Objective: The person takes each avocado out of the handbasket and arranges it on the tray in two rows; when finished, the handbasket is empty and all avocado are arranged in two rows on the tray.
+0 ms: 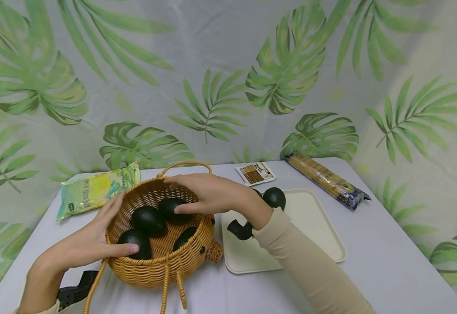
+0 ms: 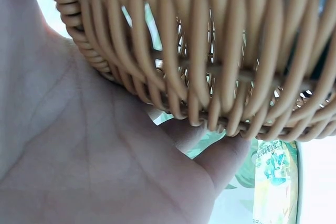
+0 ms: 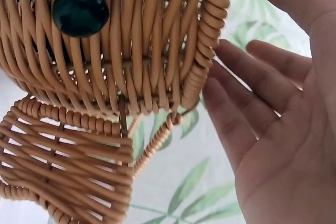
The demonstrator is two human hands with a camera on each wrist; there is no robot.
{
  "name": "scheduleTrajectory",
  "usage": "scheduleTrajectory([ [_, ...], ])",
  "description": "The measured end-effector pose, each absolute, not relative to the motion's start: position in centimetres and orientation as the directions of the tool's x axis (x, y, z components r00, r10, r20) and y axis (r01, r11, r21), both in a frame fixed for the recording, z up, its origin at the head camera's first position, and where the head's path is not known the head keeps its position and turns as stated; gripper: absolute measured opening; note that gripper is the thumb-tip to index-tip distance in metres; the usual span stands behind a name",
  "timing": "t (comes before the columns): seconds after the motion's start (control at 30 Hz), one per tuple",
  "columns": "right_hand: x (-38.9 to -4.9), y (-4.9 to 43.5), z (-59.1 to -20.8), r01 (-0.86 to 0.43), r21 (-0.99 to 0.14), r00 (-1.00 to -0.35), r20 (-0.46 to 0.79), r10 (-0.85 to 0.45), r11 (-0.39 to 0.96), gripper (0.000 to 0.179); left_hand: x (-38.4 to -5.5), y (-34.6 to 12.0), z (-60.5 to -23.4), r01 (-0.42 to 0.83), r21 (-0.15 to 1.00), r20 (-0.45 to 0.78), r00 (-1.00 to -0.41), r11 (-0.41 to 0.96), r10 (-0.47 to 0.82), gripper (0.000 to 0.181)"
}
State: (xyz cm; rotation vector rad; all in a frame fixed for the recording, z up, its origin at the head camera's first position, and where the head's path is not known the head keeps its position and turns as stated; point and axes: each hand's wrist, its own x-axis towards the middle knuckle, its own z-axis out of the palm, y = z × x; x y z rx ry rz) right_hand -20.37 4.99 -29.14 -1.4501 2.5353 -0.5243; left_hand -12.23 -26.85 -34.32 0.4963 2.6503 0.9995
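A round wicker basket (image 1: 189, 259) with woven handles and black bead eyes stands on the table, tilted toward me. Several dark green avocados (image 1: 149, 220) lie inside it. My left hand (image 1: 89, 240) grips the basket's left rim, its thumb over the edge beside an avocado (image 1: 136, 244) and its fingers against the outer wall in the left wrist view. Over the basket's far right side reaches my right hand (image 1: 208, 192), with loosely extended fingers at the rim and its thumb over another avocado (image 1: 171, 208). The right wrist view shows this hand's palm (image 3: 283, 108) facing the wicker.
Right of the basket lies a cream tray (image 1: 314, 231) with a dark avocado (image 1: 274, 198) at its far edge, partly behind my right arm. A green-yellow bag (image 1: 99, 192) is at the back left, a small brown-white packet (image 1: 255, 173) behind the tray, and a long pasta pack (image 1: 324, 178) at right.
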Motion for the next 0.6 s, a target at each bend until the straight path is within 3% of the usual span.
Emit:
scheduleTrajectory([
  [0.17, -20.6, 4.1, -29.2, -0.803, -0.348, -0.499, -0.047, -0.865, 0.483, 0.064, -12.2, -26.8, -34.3, 0.218, 0.678, -0.127, -0.906, 0.702, 0.404, 0.120],
  [0.43, -20.0, 1.5, -29.6, -0.847, -0.282, -0.389, -0.245, -0.888, 0.450, 0.055, -12.2, -26.9, -34.4, 0.220, 0.673, -0.123, -0.908, 0.706, 0.400, 0.121],
  [0.6, -19.3, 0.3, -30.2, -0.848, -0.194, -0.412, -0.343, -0.844, 0.493, 0.054, -12.2, -26.8, -34.4, 0.227, 0.672, -0.114, -0.909, 0.705, 0.401, 0.121],
])
